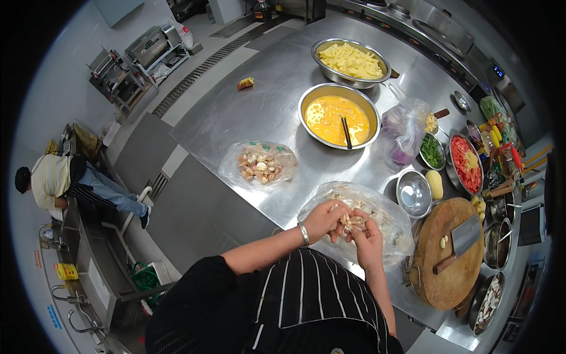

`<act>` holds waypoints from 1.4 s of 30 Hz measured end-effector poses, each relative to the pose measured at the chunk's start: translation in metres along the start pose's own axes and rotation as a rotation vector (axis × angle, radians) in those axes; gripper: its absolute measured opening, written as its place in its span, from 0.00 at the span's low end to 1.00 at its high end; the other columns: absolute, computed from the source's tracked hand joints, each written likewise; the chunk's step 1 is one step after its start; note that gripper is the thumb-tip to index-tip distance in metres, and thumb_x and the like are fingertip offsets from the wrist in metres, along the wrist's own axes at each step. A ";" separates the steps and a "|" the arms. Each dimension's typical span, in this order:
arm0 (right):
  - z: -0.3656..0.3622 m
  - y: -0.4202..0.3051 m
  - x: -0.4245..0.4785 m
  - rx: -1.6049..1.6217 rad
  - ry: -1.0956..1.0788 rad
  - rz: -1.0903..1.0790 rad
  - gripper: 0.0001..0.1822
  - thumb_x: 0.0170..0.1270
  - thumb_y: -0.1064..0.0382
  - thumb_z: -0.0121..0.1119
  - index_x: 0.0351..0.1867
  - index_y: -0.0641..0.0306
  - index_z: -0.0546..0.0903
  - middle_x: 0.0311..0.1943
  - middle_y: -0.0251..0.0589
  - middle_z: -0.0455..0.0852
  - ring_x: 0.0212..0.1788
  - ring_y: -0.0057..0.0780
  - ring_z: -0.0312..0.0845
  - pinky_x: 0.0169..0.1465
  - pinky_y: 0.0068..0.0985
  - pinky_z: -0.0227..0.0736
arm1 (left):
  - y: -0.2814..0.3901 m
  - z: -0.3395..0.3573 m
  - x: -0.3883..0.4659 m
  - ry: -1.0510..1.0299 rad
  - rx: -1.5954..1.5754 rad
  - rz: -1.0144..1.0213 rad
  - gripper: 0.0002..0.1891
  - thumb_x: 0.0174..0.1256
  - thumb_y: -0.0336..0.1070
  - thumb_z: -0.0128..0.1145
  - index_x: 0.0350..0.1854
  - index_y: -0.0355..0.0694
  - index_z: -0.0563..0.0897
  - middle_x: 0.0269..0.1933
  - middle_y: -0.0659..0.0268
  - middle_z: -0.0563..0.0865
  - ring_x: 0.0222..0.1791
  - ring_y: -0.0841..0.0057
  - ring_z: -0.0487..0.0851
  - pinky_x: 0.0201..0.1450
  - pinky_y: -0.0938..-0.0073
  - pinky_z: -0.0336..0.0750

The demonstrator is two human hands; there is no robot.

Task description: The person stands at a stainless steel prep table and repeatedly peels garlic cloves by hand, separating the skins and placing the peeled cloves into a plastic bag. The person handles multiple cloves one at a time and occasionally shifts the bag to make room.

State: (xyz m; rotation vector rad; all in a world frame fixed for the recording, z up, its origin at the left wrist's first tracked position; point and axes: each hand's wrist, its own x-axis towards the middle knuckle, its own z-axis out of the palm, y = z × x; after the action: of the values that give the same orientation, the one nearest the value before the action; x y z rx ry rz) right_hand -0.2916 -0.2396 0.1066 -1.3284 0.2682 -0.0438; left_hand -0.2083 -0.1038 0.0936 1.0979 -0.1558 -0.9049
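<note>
Above a clear plastic bag (393, 221) of pale garlic skins and pieces, my two hands meet. My left hand (322, 221), with a silver bracelet at its wrist, pinches garlic with papery skin (350, 221). From the other side, my right hand (369, 241) grips the same garlic with its fingertips. The fingers partly hide it, so I cannot tell if it is a whole bulb or part of one. To the left lies another plastic bag (283, 155) with many loose unpeeled garlic cloves (260, 167).
A cleaver (465, 236) and peeled cloves (444, 241) lie on a round wooden chopping board (431, 283). Beaten egg with chopsticks fills a steel bowl (306, 126); potato strips (349, 59) fill another. An empty-looking bowl (414, 194) adjoins a potato (434, 185). A person (53, 181) bends over sinks at left.
</note>
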 end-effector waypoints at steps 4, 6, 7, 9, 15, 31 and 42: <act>0.005 0.001 0.007 -0.113 -0.046 0.017 0.18 0.59 0.73 0.51 0.52 0.69 0.71 0.36 0.35 0.79 0.29 0.15 0.73 0.32 0.14 0.69 | 0.001 -0.005 -0.003 0.027 -0.126 -0.082 0.10 0.64 0.40 0.51 0.37 0.38 0.74 0.29 0.67 0.79 0.23 0.83 0.77 0.18 0.81 0.75; 0.006 0.006 0.010 -0.063 -0.055 0.038 0.17 0.60 0.72 0.51 0.51 0.68 0.72 0.36 0.36 0.79 0.29 0.16 0.72 0.31 0.14 0.69 | 0.000 -0.010 -0.005 0.023 -0.130 -0.104 0.09 0.63 0.39 0.53 0.37 0.39 0.74 0.30 0.67 0.79 0.24 0.83 0.77 0.20 0.82 0.75; 0.006 0.008 0.010 0.002 -0.055 0.060 0.16 0.60 0.71 0.52 0.51 0.68 0.72 0.36 0.36 0.79 0.28 0.16 0.72 0.30 0.14 0.69 | 0.000 -0.013 -0.007 0.022 -0.164 -0.126 0.09 0.62 0.38 0.53 0.37 0.39 0.74 0.31 0.67 0.79 0.25 0.83 0.77 0.20 0.82 0.75; 0.006 0.010 0.011 0.096 -0.037 0.100 0.15 0.61 0.70 0.52 0.50 0.68 0.72 0.37 0.37 0.79 0.27 0.17 0.72 0.29 0.14 0.68 | 0.000 -0.023 -0.012 0.013 -0.214 -0.134 0.08 0.62 0.37 0.54 0.37 0.39 0.74 0.31 0.67 0.79 0.26 0.83 0.78 0.21 0.84 0.74; 0.014 0.010 0.011 0.123 0.017 0.153 0.13 0.61 0.70 0.52 0.48 0.67 0.72 0.40 0.39 0.79 0.25 0.18 0.73 0.25 0.15 0.67 | 0.003 -0.072 -0.034 0.028 -0.389 -0.082 0.08 0.62 0.34 0.53 0.42 0.39 0.74 0.39 0.61 0.82 0.34 0.80 0.82 0.26 0.82 0.78; 0.008 0.025 -0.001 0.142 0.217 0.224 0.09 0.60 0.71 0.50 0.43 0.64 0.73 0.37 0.35 0.78 0.22 0.18 0.70 0.24 0.15 0.65 | 0.058 -0.226 0.001 0.718 -0.507 0.157 0.05 0.61 0.23 0.44 0.38 0.28 0.71 0.40 0.54 0.73 0.38 0.68 0.75 0.52 0.68 0.76; 0.006 0.026 -0.007 0.159 0.232 0.243 0.10 0.60 0.70 0.52 0.43 0.64 0.73 0.35 0.36 0.79 0.24 0.20 0.73 0.23 0.16 0.67 | 0.071 -0.206 -0.006 0.661 -0.161 0.126 0.13 0.61 0.19 0.44 0.48 0.23 0.69 0.45 0.54 0.74 0.46 0.66 0.78 0.49 0.79 0.79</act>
State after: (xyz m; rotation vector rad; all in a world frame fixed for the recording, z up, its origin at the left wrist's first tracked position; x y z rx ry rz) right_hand -0.2996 -0.2261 0.0845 -1.1253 0.6096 -0.0144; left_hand -0.0650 0.0558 0.0536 1.1671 0.3840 -0.4000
